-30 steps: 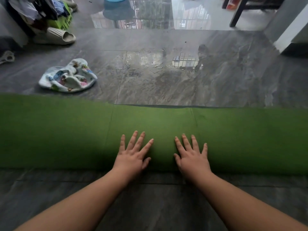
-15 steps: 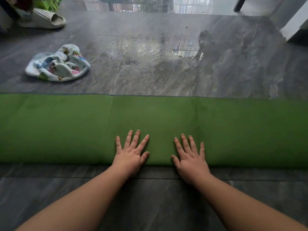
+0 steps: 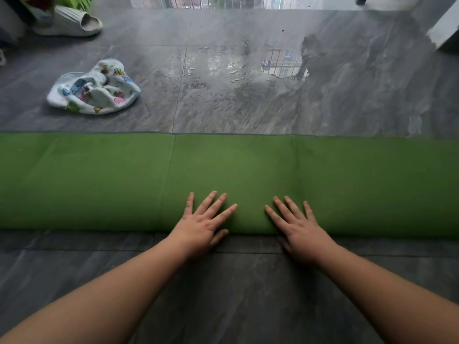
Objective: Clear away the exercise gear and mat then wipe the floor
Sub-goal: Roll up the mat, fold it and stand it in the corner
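Observation:
A green exercise mat (image 3: 104,180), rolled up, lies across the whole width of the dark tiled floor (image 3: 248,294). My left hand (image 3: 202,224) rests flat on the near side of the roll, fingers spread. My right hand (image 3: 298,227) lies flat beside it, about a hand's width to the right, fingers also spread. Neither hand grips anything. A crumpled white cloth (image 3: 93,89) with coloured cartoon prints lies on the floor beyond the mat, at the left.
A pale slipper (image 3: 74,23) sits at the far left by a pile of belongings. The floor past the mat shows a wet, smeared patch (image 3: 218,68) with window reflections. A white wall corner (image 3: 444,28) stands at the far right.
The rolled mat has moved away from me across the floor, and both flat hands have followed it. The cloth and slipper now appear closer to the mat's far edge.

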Motion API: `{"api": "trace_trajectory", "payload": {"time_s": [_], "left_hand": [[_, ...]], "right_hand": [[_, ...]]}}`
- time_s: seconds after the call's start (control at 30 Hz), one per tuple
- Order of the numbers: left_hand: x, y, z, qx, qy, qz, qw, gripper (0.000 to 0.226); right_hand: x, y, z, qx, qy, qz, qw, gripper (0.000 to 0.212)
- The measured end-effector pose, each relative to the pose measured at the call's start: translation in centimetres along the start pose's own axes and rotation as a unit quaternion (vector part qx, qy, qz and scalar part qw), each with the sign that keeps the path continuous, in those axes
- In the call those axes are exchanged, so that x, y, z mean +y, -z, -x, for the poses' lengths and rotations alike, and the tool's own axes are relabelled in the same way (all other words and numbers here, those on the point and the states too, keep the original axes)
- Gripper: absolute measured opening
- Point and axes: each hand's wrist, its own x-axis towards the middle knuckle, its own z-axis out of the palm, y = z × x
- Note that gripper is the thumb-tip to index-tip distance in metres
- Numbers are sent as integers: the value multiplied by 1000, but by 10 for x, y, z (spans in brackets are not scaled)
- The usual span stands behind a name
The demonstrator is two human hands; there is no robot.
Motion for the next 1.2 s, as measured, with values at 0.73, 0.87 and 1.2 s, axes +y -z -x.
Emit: {"api": "trace_trajectory", "payload": {"time_s": [0.73,0.87,1.2], "left_hand": [[71,25,84,-103,-13,-53,993,91],[95,2,107,-120,-13,-46,992,86],[86,-23,112,-195,-2,16,981,86]], "right_hand": [[-36,6,94,-58,1,79,995,98],[-41,-11,124,-79,6,77,994,89],[-52,-35,126,-116,-2,33,993,91]]}}
